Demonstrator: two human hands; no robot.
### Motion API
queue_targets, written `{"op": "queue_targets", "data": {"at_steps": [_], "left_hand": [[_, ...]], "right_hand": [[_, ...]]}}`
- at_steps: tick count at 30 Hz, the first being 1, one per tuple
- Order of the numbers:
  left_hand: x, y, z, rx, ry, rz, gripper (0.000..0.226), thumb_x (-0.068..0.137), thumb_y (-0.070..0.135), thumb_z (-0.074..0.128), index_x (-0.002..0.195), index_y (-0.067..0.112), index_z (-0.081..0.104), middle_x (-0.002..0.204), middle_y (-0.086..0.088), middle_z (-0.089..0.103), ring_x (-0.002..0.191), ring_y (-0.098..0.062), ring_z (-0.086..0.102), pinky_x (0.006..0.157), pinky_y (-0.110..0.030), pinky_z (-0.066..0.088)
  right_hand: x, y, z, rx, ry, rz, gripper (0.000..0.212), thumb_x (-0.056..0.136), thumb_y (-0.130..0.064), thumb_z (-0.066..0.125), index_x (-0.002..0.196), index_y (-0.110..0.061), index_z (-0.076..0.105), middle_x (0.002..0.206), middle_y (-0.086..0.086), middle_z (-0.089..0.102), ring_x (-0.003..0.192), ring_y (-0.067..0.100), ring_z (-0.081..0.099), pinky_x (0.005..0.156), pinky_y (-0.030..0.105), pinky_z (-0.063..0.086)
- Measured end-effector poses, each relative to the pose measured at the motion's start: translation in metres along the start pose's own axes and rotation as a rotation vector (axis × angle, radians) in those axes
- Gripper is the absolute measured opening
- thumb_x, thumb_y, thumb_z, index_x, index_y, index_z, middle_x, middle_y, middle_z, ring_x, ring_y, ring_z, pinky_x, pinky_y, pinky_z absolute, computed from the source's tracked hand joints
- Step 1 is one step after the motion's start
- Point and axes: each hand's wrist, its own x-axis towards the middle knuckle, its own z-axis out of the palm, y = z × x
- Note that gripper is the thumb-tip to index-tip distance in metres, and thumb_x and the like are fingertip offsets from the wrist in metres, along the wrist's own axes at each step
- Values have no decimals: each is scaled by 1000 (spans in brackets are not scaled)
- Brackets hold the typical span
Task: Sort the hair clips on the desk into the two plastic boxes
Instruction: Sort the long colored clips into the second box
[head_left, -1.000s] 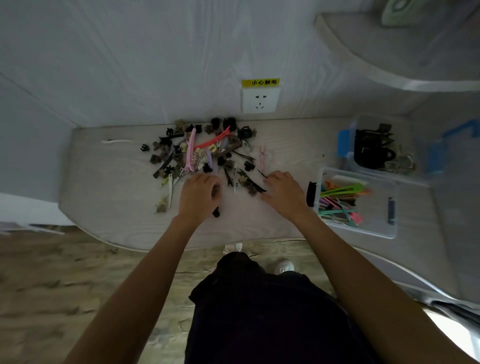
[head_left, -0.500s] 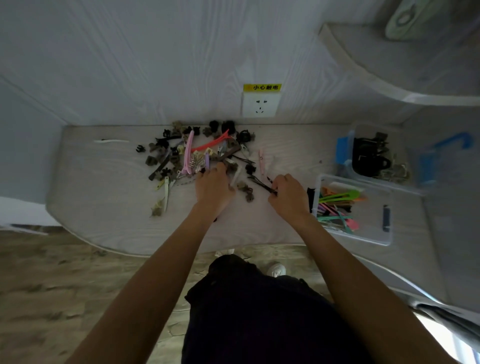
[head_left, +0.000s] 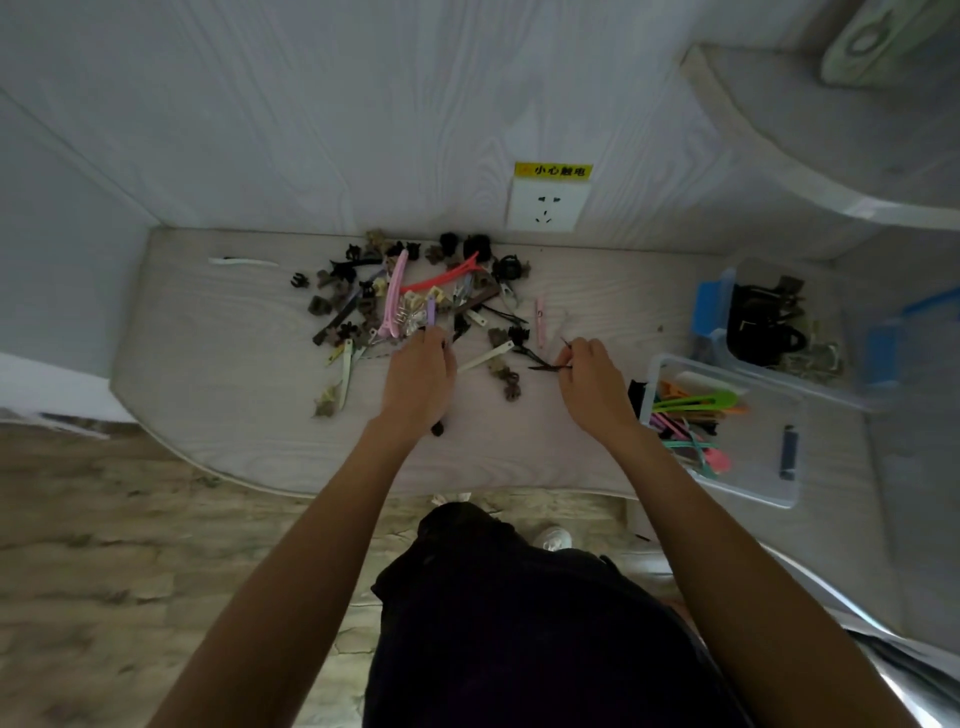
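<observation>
The right hand pinches a thin black clip, its long axis running left along the desk. The near box, at the desk's right edge, lies just beside it. The left hand curls at the pile; what it holds cannot be told.

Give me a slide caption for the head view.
Right hand pinches a thin black clip; left hand reaches into the clip pile.
</observation>
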Motion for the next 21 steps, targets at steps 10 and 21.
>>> {"op": "queue_targets", "data": {"at_steps": [10,21], "left_hand": [[19,18,12,321,-168,66,29,94,29,45,113,7,43,95,-14,63,84,-32,61,59,-34,39],[14,9,14,324,-149,103,28,99,26,33,107,5,50,98,-14,62,89,-29,59,69,-35,44]], "right_hand": [[6,4,16,-256,-69,-17,28,95,-26,42,114,-5,44,102,17,59,87,33,57,65,34,36],[8,0,0,5,-67,99,22,97,-27,39,89,-7,45,87,11,53,80,30,55,62,32,35]]}}
